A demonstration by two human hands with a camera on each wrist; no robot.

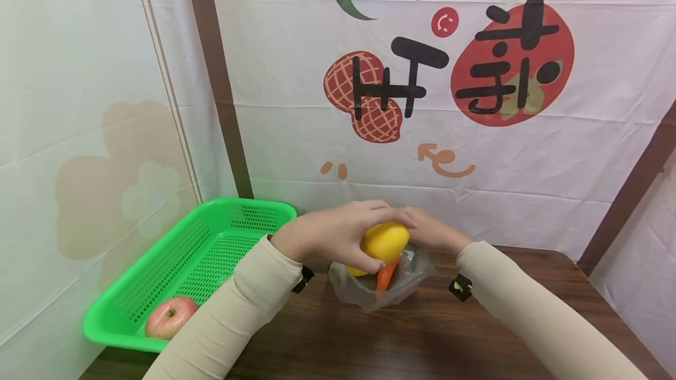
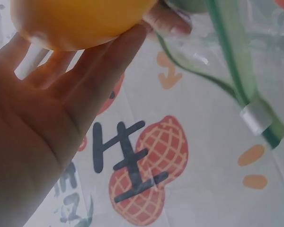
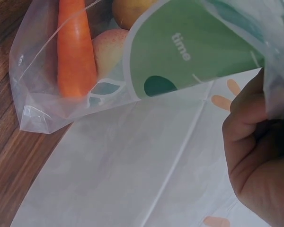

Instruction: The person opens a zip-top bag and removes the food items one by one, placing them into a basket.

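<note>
My left hand holds a yellow mango-like fruit over a clear zip bag, with the thumb along its near side. In the left wrist view, the fingers cup the fruit from one side. At the bag's far edge, my right hand is partly hidden; the right wrist view shows its fingers curled on the plastic. Inside the bag are a carrot, a pinkish round fruit and a brownish-yellow round item. Green print reading "time" covers part of the bag.
On the left stands a green perforated basket with a red apple in its near corner. A brown wooden table lies beneath. A printed white cloth hangs behind the table.
</note>
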